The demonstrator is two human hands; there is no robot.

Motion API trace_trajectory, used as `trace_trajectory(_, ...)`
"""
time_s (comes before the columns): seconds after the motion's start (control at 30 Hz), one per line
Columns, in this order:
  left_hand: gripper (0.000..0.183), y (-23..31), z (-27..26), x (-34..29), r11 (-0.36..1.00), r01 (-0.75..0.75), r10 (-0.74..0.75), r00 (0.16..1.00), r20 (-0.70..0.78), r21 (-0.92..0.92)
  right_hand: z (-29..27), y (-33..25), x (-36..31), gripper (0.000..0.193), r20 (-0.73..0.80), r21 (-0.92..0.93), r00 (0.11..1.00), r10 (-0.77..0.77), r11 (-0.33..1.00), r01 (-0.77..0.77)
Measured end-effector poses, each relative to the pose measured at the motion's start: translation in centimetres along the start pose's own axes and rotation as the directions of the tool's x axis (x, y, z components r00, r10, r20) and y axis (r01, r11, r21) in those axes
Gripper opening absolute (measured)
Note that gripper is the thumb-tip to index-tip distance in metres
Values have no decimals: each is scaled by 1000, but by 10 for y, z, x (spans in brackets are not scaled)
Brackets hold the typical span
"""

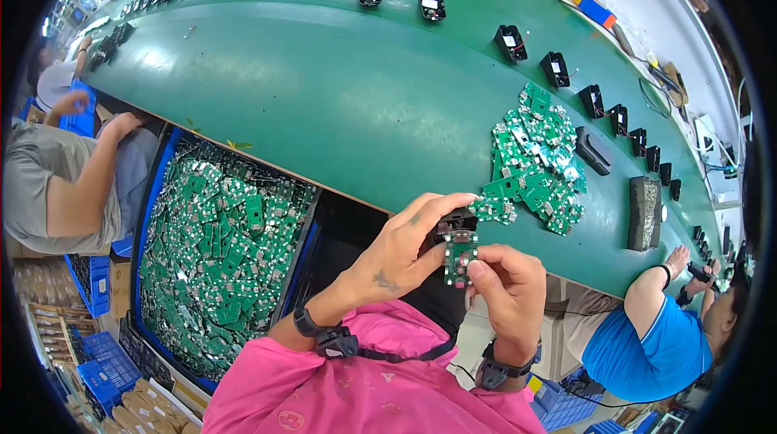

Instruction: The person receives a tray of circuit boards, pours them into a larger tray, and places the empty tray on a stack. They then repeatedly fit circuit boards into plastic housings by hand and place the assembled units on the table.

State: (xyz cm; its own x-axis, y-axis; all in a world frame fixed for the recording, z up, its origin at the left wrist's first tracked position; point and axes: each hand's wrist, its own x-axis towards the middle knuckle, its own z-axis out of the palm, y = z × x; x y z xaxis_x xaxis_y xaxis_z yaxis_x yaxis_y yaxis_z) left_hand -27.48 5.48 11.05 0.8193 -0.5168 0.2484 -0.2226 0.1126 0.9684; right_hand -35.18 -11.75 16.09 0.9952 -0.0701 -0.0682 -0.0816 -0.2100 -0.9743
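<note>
Close to my body, past the table's near edge, my left hand (pixel 413 244) grips a small black plastic housing (pixel 454 222) between thumb and fingers. Against it, my right hand (pixel 510 288) pinches a green circuit board (pixel 460 260) by its right side, thumb on the face. The board stands roughly upright below the housing; whether it sits inside cannot be made out. Just beyond my hands, a heap of green circuit boards (pixel 538 159) lies on the green table (pixel 340 102). Beside the heap rests a black plastic cover (pixel 593 151).
A large blue-edged bin (pixel 227 248) full of circuit boards stands at my left. Black housings (pixel 431 4) line the far table edge in a curve. A long box (pixel 645 214) stands at the right. One person (pixel 647 337) works at my right, another (pixel 73 167) sits at left.
</note>
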Motion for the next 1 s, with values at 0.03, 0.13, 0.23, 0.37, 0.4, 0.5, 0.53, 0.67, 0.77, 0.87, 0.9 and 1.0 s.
trace_trajectory(0.03,53,0,0,1,1000,9,-9,1000,-5,7,-2,0,1,9,40,63,995,86,994,-88)
trace_trajectory(0.13,47,-9,-2,5,994,-75,73,997,34,79,-14,10,13,12,173,-198,980,-99,971,134)
trace_trajectory(0.23,47,-10,-4,5,989,-65,52,994,95,136,-25,14,18,7,268,-280,955,-124,939,200)
trace_trajectory(0.37,46,-6,2,3,989,-34,23,997,79,147,-18,14,17,8,-144,-172,989,17,984,-42)
trace_trajectory(0.4,45,-6,6,2,994,-6,4,1000,16,112,-16,20,15,8,-140,-167,990,3,986,-26)
trace_trajectory(0.5,44,-12,14,-1,996,0,9,995,-99,87,-5,48,7,24,-176,420,984,40,907,39)
trace_trajectory(0.53,44,-12,16,-3,996,-4,17,989,-148,91,-2,58,5,30,-118,543,993,25,839,44)
trace_trajectory(0.67,45,-20,22,-5,984,-61,98,970,-224,167,11,75,-4,24,126,816,981,149,546,-188)
trace_trajectory(0.77,49,-20,25,-4,915,-196,291,926,-240,352,18,77,-6,17,171,871,971,167,435,-229)
trace_trajectory(0.87,47,-18,29,-4,833,-257,397,895,-206,490,18,76,-7,12,246,919,961,124,287,-272)
trace_trajectory(0.9,46,-18,29,-6,872,-210,332,918,-218,441,20,74,-5,11,119,916,981,156,363,-169)
trace_trajectory(1.0,46,-21,29,-8,897,-181,285,934,-215,402,16,72,0,15,-42,843,974,224,531,-86)
